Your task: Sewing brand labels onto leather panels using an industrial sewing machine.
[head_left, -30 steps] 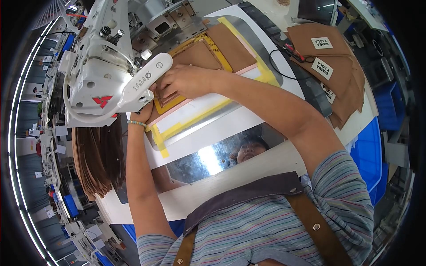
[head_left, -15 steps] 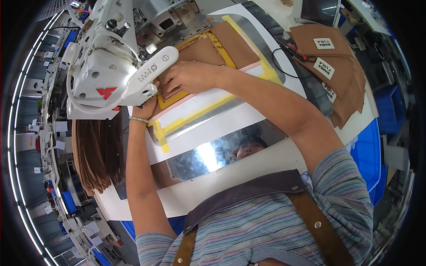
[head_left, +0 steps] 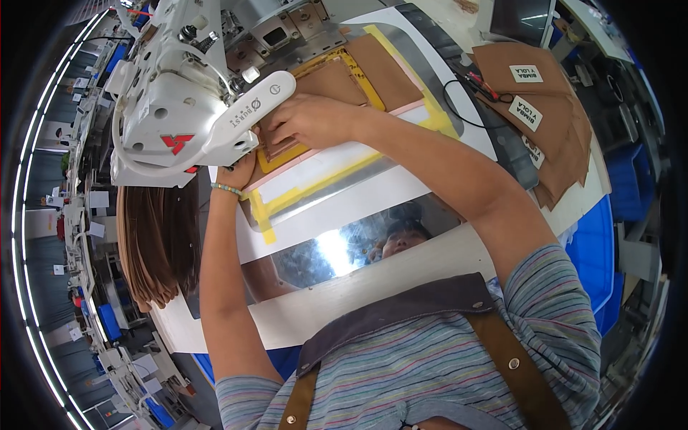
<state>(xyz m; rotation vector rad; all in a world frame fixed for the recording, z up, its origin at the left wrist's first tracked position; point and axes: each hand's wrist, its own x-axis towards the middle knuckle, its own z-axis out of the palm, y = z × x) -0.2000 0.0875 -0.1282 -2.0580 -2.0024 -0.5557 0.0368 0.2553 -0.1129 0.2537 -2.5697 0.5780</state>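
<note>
Bracelet [head_left: 227,188] below left hand [head_left: 238,170]; hand partly behind white sewing-machine head [head_left: 190,122], grip impossible to tell. Right hand [head_left: 313,122] curled over yellow-edged rectangular frame [head_left: 370,89], pinch or press not determinable. Brown panel [head_left: 332,82] within frame, partly under right hand. Probable risks: panel skew from uneven pressure; injury from machine start with hands this close.

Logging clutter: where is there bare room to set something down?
Table strip between apron and shiny plate; white sheet between that plate and the yellow-taped metal sheet. Crowded: around left hand, right hand and white machine.
</note>
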